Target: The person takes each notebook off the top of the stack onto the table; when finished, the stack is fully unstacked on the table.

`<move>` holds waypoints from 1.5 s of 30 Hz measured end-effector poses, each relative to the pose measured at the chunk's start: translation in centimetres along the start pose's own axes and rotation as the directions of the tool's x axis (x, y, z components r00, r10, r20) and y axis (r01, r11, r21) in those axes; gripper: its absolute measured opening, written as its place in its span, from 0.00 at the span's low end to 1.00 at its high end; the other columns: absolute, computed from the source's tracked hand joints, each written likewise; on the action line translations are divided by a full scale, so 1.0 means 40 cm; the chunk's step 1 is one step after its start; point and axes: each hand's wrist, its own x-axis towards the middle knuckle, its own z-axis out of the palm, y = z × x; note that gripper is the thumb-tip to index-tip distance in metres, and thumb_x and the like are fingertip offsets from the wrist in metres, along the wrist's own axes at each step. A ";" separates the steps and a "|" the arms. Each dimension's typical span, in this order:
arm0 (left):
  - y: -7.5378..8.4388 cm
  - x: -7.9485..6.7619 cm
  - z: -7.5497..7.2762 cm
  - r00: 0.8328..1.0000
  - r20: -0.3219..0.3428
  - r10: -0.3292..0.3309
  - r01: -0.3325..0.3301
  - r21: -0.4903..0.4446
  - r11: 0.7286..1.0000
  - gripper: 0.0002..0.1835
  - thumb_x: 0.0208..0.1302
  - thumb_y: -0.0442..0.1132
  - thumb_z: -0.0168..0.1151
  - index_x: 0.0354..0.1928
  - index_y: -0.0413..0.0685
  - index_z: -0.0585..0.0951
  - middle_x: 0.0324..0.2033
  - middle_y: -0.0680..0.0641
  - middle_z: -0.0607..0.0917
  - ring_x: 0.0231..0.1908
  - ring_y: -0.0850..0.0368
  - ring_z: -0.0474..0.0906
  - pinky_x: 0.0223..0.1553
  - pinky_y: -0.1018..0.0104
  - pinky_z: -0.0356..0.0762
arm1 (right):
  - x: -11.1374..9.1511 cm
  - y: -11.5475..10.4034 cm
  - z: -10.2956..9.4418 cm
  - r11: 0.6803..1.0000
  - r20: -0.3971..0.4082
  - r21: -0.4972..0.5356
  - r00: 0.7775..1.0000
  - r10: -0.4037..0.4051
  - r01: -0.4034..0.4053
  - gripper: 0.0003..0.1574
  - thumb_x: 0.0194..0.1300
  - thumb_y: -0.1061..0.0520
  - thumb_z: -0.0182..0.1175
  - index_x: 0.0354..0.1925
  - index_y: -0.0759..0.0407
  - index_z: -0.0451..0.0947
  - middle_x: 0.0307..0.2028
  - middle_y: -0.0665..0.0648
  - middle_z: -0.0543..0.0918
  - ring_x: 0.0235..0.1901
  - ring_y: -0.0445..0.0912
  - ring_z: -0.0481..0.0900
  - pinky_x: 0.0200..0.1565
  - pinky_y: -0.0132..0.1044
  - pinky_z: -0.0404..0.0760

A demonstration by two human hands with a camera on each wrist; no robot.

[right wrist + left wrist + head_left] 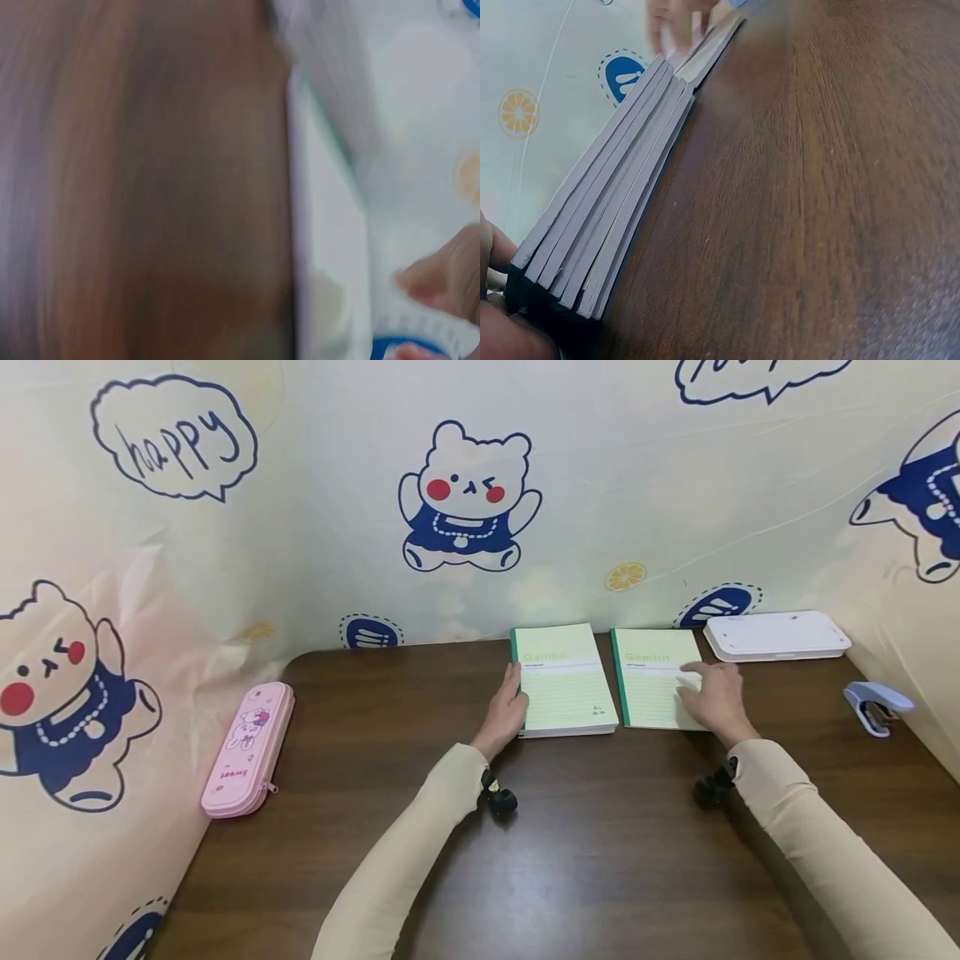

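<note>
A stack of several green-covered notebooks (566,693) lies on the table, with its page edges and dark spines showing in the left wrist view. My left hand (504,714) rests against the spine side of this stack, fingers along it. Just to the right lies a thinner notebook (656,693) with the same cover and a green spine. Over its right part is my right hand (716,697), fingers loosely bent, with nothing seen between them. The right wrist view is blurred, so contact with the cover cannot be made out.
A pink pencil case (247,747) lies at the table's left edge. At the back right is a white case (778,637), and a blue stapler (877,706) sits near the right edge. A printed cloth (315,527) hangs behind the brown table (585,860).
</note>
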 end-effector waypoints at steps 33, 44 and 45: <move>0.011 0.001 0.005 1.000 0.002 0.009 -0.009 0.111 0.994 0.32 0.73 0.40 0.33 0.77 0.50 0.42 0.77 0.53 0.34 0.77 0.52 0.35 0.75 0.52 0.42 | -0.024 -0.192 0.160 0.979 0.286 0.192 0.951 -0.118 0.064 0.36 0.73 0.53 0.50 0.72 0.66 0.55 0.71 0.70 0.60 0.71 0.63 0.58 0.68 0.57 0.61; 0.085 -0.005 -0.006 0.996 -0.091 0.010 -0.006 0.043 0.999 0.31 0.71 0.40 0.41 0.76 0.53 0.54 0.77 0.55 0.47 0.75 0.56 0.45 0.67 0.56 0.62 | -0.018 -0.193 0.156 0.982 0.293 0.175 0.948 -0.121 0.071 0.36 0.74 0.53 0.50 0.72 0.67 0.54 0.70 0.70 0.61 0.71 0.62 0.58 0.68 0.57 0.61; 0.096 -0.006 -0.005 0.993 -0.117 0.005 -0.004 0.014 1.000 0.30 0.70 0.40 0.43 0.74 0.53 0.58 0.75 0.52 0.56 0.71 0.55 0.59 0.58 0.58 0.71 | -0.018 -0.192 0.156 0.982 0.293 0.177 0.949 -0.120 0.069 0.36 0.74 0.53 0.50 0.72 0.66 0.54 0.70 0.70 0.61 0.71 0.62 0.58 0.68 0.57 0.61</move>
